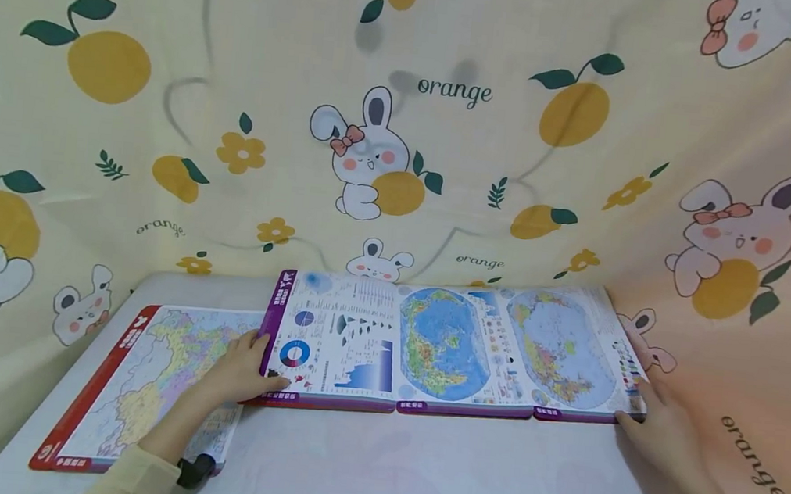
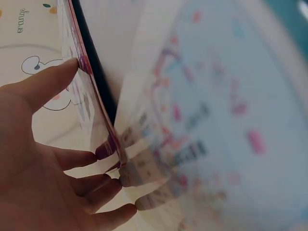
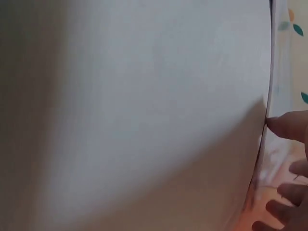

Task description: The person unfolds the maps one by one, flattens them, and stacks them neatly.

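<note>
A folding map with a purple border (image 1: 422, 351) lies on the white table, with three panels side by side. My left hand (image 1: 238, 367) spans its near left corner, thumb on the near edge and fingers along the left side. In the left wrist view the fairly straight fingertips of my left hand (image 2: 53, 163) touch the map's edge. At the near right corner, my right hand (image 1: 665, 431) touches the edge with the thumb, fingers spread beside it. The right wrist view shows the thumb of my right hand (image 3: 291, 127) against a thin edge.
A red-bordered map (image 1: 143, 390) lies to the left, partly beneath my left forearm and the purple-bordered map. White tabletop (image 1: 432, 470) stretches in front. A cream cloth with rabbits and oranges (image 1: 460, 158) hangs behind and around the table.
</note>
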Motion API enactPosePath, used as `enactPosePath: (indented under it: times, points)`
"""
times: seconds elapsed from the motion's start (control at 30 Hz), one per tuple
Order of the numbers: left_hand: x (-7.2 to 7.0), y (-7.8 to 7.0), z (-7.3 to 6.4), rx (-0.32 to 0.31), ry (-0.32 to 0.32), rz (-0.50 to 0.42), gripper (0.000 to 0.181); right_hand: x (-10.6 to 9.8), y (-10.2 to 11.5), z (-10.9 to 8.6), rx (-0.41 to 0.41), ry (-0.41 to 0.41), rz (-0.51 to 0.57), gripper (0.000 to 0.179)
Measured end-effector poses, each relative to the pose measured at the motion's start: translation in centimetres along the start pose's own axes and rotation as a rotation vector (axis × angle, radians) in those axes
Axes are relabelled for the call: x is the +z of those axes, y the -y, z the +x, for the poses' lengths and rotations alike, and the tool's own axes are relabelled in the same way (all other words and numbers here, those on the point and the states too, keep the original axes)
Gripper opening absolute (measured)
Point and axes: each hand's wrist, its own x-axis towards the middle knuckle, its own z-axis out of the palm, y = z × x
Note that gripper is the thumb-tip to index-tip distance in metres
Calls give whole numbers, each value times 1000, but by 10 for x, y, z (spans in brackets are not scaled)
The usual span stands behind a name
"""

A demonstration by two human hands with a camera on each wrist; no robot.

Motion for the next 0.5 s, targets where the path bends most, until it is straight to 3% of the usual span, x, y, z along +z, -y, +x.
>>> enactPosePath:
  times: [0.23,0.5]
  points:
    - [2,-1,1,-16,36,21,106,1,12,0,-40,138,-7,70]
    - [3,2,3,-14,41,38,106,3,17,0,-14,154,2,67]
